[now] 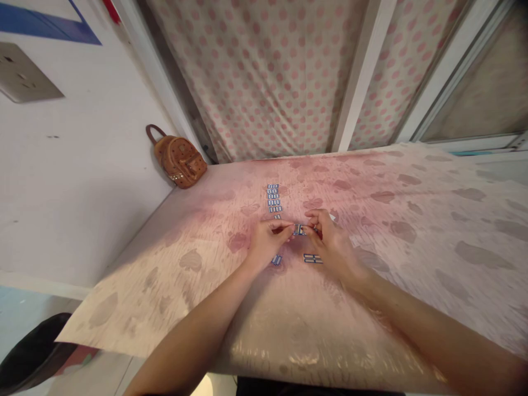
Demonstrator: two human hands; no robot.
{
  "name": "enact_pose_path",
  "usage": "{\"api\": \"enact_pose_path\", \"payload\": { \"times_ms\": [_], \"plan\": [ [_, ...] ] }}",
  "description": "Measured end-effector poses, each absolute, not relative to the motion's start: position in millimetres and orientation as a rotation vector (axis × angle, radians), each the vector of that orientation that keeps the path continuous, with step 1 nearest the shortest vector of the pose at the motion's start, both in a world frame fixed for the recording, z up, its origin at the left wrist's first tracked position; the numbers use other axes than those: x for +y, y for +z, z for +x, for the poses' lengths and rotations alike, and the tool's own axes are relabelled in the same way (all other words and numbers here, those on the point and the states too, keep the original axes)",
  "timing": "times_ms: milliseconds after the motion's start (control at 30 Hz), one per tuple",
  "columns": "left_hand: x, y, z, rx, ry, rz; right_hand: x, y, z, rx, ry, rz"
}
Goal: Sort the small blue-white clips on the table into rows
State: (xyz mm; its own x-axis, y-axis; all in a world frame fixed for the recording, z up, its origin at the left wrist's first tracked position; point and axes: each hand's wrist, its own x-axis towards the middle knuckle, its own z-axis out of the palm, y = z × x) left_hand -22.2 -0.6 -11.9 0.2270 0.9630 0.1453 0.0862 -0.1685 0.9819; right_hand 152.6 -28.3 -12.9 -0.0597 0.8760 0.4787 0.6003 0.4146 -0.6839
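Between my two hands, above the table, is a small flat blue-and-white piece [300, 230]. My left hand [270, 237] pinches its left end with thumb and forefinger. The fingers of my right hand [330, 236] close on its right end. Beyond my hands, similar blue-edged pieces [273, 196] lie in a column of short rows, the nearest row partly hidden by my left hand. A few more pieces [277, 260] lie beside my left wrist. Under my right hand sit further blue-edged strips [312, 258], partly covered. What the pieces are is too small to tell.
A leaf-patterned cover [198, 308] lies over the table. At its back left corner a brown mini backpack [181, 160] leans against the wall. A dotted curtain [264, 82] hangs behind the far edge. A black bin [35, 352] stands on the floor at lower left.
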Motion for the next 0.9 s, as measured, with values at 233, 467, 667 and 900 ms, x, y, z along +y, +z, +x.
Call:
{"api": "enact_pose_path", "payload": {
  "times_ms": [233, 467, 667, 900],
  "plan": [
    [-3, -10, -21, 0.993, 1.083, 1.503, -29, -13, 151, -1.772, 0.411, -1.268],
    [-5, -10, -19, 0.995, 1.096, 1.519, -27, -16, 150, -1.768, 0.430, -1.261],
    [-1, -7, -22, 1.045, 1.151, 1.442, -27, -8, 157, -1.932, 0.200, -1.158],
    [2, -7, -25, 1.027, 1.149, 1.348, -21, -9, 164, -2.071, -0.020, -1.097]
  ]
}}
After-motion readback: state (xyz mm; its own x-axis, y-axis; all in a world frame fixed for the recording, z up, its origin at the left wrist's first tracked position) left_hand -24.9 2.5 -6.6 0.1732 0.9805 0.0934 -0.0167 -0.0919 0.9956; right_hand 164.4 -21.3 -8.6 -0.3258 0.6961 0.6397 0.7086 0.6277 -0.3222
